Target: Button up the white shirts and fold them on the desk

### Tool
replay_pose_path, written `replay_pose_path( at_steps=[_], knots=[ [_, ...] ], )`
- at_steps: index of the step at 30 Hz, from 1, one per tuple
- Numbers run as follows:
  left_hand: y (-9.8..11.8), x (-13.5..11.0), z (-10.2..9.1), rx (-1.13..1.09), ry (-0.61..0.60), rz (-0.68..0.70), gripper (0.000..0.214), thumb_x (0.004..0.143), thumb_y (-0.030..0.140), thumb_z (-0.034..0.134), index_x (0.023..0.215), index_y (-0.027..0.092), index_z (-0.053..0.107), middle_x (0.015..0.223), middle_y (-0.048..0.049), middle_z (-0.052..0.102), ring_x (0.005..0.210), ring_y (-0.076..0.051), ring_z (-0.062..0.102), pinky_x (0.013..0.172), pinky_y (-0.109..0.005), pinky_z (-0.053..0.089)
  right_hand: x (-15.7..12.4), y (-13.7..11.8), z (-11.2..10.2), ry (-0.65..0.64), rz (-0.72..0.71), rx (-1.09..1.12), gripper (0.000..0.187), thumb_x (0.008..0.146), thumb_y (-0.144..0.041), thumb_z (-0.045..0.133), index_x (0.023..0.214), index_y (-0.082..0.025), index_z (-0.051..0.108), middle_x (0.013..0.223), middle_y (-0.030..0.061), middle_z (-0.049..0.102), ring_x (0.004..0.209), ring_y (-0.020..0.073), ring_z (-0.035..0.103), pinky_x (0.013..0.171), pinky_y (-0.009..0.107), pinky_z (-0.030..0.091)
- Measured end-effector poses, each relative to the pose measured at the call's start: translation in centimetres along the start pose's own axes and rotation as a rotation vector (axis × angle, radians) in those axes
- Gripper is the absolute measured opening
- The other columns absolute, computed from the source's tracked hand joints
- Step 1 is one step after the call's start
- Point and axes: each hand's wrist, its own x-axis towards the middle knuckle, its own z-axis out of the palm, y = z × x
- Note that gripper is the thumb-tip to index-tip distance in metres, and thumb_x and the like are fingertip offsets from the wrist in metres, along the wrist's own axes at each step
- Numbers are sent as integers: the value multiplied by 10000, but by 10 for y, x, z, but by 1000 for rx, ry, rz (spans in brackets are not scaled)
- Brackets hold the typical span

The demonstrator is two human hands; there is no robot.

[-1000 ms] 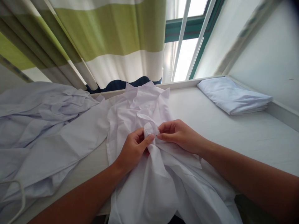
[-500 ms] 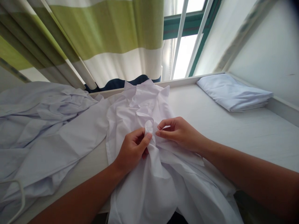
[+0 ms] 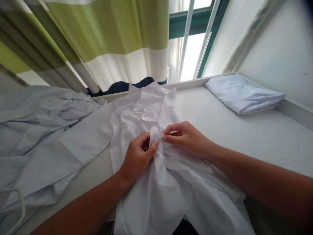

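Note:
A white shirt (image 3: 146, 111) lies spread on the white table (image 3: 244, 137), its collar toward the window and its lower part hanging over the near edge. My left hand (image 3: 138, 156) pinches a fold of the shirt's front at its middle, thumb pressed against the cloth. My right hand (image 3: 184, 137) pinches the same bunched fold from the right, fingertips almost meeting those of the left. Both hands are closed on the fabric.
A heap of crumpled white garments (image 3: 41, 124) covers the table's left side, with a white hanger (image 3: 21, 209) at the lower left. A folded white shirt (image 3: 242, 94) lies at the far right corner. A green-striped curtain (image 3: 110, 39) and window are behind.
Both hands have shifted slightly up along the shirt's front and pinch closer together; the view has tilted a little.

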Motion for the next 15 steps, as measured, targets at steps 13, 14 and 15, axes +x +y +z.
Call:
replay_pose_path(
  at_steps=[13,14,15],
  knots=[
    [1,-1,0,37,57,45,297,879,407,666,726,176,559,641,44,465,572,-89,410,520,-209,349,-2,1,-2,90,-74,-86,197,796,-364,677,747,-175,702,705,8,662,632,127,547,565,240,406],
    [0,-2,0,33,54,46,309,880,413,666,720,175,551,641,42,461,577,-91,411,521,-212,345,-2,1,-1,77,-70,-82,185,794,-355,682,761,-176,712,723,12,677,647,133,562,579,242,419],
    [0,-2,0,32,50,49,319,882,419,666,716,175,545,642,41,458,584,-93,414,522,-215,341,-2,1,-1,66,-64,-83,176,790,-346,688,773,-175,725,738,16,690,662,139,576,591,246,431]
  ],
)
